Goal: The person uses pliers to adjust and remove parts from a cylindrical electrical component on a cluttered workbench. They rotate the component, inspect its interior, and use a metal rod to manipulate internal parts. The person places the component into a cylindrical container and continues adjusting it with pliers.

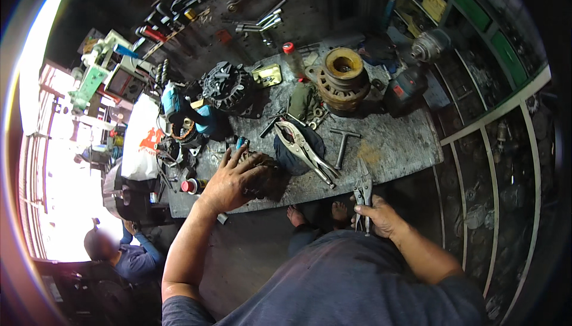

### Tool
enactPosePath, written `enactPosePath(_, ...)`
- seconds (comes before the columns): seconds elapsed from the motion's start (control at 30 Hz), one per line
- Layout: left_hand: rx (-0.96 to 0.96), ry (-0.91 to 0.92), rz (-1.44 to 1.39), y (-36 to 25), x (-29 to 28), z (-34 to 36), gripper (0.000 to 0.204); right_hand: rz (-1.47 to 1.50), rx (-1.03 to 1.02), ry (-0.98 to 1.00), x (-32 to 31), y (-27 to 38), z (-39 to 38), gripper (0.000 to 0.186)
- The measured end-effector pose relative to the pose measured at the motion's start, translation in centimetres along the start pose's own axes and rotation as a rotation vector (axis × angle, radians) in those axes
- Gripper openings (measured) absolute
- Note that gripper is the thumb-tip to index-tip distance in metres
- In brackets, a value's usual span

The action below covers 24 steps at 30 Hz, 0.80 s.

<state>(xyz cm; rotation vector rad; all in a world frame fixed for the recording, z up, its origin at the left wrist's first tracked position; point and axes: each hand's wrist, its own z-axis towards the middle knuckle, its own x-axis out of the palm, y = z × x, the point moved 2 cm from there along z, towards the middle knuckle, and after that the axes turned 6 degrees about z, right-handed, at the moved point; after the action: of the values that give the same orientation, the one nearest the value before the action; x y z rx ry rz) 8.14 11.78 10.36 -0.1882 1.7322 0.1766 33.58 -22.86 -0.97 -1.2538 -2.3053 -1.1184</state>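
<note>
My right hand (384, 217) grips a pair of locking pliers (363, 189) at the bench's front edge, the jaws pointing away from me. On the left, my left hand (234, 178) curves over a dark, greasy metal part (268, 182) near the same edge. That part's exact kind is hard to make out, being partly under the fingers. Between the hands, long-jawed locking pliers (305, 151) lie across a dark cloth (284, 160). A T-handle wrench (343, 148) rests to their right.
Farther back on the workbench (411, 142) sit a black alternator (227, 86), a rusty round housing with a pulley (344, 81) and a red-capped bottle (292, 59). A white plastic bag (140, 144) is at left. Shelves (485, 177) flank the right; another person (134, 261) is at lower left.
</note>
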Motion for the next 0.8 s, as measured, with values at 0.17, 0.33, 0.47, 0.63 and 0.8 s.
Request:
enactPosePath(0.17, -0.856, -0.471, -0.321, -4.4, 3.7, -2.4, 0.113, -0.018, -0.036, 0.073, 1.7, 0.1, -0.5, 0.053)
enactPosePath(0.33, -0.850, -0.590, -0.556, -5.9, 7.8, -0.9, 0.087, -0.126, 0.074, 0.286, 2.6, -0.7, -1.5, 0.059)
enactPosePath(0.47, -0.688, -0.529, -0.677, -4.1, 7.4, -1.7, 0.077, -0.207, 0.151, 0.450, 2.7, 0.9, -0.7, 0.054)
enactPosePath(0.63, -0.226, -0.219, -0.790, 1.4, 4.2, -2.0, 0.079, -0.355, 0.119, 0.553, 3.4, 2.8, -0.9, 0.047)
enactPosePath(0.8, -0.271, -0.124, -0.627, 2.4, 4.7, -2.8, 0.089, -0.520, 0.161, 0.694, 3.6, 4.0, -0.4, 0.047)
